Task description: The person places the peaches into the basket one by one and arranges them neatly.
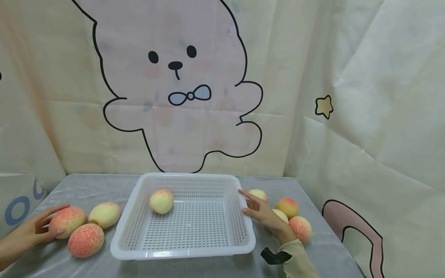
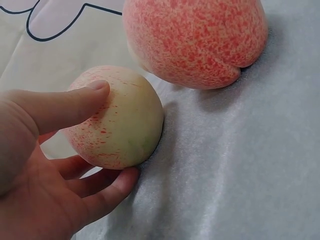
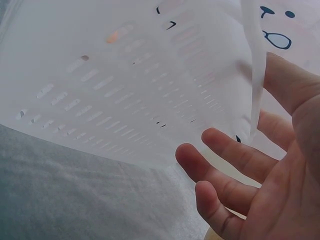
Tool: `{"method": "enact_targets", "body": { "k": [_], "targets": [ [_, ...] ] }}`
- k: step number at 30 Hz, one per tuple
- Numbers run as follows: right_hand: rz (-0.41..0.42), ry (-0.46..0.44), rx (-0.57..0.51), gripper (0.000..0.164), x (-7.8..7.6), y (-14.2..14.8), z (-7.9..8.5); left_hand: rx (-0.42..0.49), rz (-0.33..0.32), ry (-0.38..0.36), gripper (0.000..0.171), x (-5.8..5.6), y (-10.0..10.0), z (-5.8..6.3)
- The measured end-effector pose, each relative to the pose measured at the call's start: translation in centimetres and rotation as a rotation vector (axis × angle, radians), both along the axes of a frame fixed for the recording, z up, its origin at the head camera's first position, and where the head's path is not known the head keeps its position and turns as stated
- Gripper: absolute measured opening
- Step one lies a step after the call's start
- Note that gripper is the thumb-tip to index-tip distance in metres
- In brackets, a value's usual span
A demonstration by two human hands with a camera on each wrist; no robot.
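Observation:
At the left, my left hand point(image 1: 38, 227) grips a red-and-yellow peach point(image 1: 71, 220) on the cloth, thumb on one side and fingers on the other. Right beside it are a speckled red peach point(image 1: 85, 240) and a pale yellow peach point(image 1: 105, 215). A white perforated plastic basket point(image 1: 184, 253) stands mid-table with one yellow peach point(image 1: 161, 201) inside, near its left wall. My right hand point(image 1: 267, 218) holds the basket's right rim. In the right wrist view its thumb point(image 3: 290, 80) reaches over the rim and other fingers lie outside the wall.
Several peaches point(image 1: 300, 229) lie to the right of the basket, some partly hidden behind my right hand and forearm. Grey cloth point(image 1: 326, 255) covers the table. Printed curtains point(image 1: 271, 146) hang behind it and at both sides.

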State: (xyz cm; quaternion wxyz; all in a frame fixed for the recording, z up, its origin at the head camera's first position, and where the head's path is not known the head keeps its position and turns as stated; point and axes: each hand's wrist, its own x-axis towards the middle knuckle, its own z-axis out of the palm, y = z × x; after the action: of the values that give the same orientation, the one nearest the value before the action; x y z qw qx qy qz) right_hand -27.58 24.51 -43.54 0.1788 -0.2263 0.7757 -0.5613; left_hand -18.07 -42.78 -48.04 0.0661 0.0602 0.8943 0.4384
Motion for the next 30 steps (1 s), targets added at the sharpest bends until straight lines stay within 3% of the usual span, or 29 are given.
{"method": "enact_targets", "body": {
  "k": [5, 12, 19, 25, 30],
  "targets": [
    [0.008, 0.012, 0.009, 0.064, -0.1, 0.1, -0.2, 0.001, 0.030, 0.009, 0.065, 0.2, 0.2, 0.3],
    [0.016, 0.015, 0.003, 0.065, 0.0, 0.2, 0.0, -0.042, 0.102, -0.047, 0.067, -0.5, 0.0, 1.1],
    [-0.010, 0.016, 0.016, 0.064, -0.1, 0.1, 0.1, 0.019, 0.092, -0.008, 0.070, -0.7, -0.2, 1.6],
    [0.000, 0.022, 0.012, 0.065, 0.0, 0.0, 0.2, 0.022, 0.094, 0.068, 0.069, -0.7, 0.3, 2.4],
    [0.002, 0.031, 0.017, 0.065, -0.1, 0.0, -0.1, -0.014, 0.106, 0.061, 0.070, -0.8, 1.2, 3.5]
  ]
}}
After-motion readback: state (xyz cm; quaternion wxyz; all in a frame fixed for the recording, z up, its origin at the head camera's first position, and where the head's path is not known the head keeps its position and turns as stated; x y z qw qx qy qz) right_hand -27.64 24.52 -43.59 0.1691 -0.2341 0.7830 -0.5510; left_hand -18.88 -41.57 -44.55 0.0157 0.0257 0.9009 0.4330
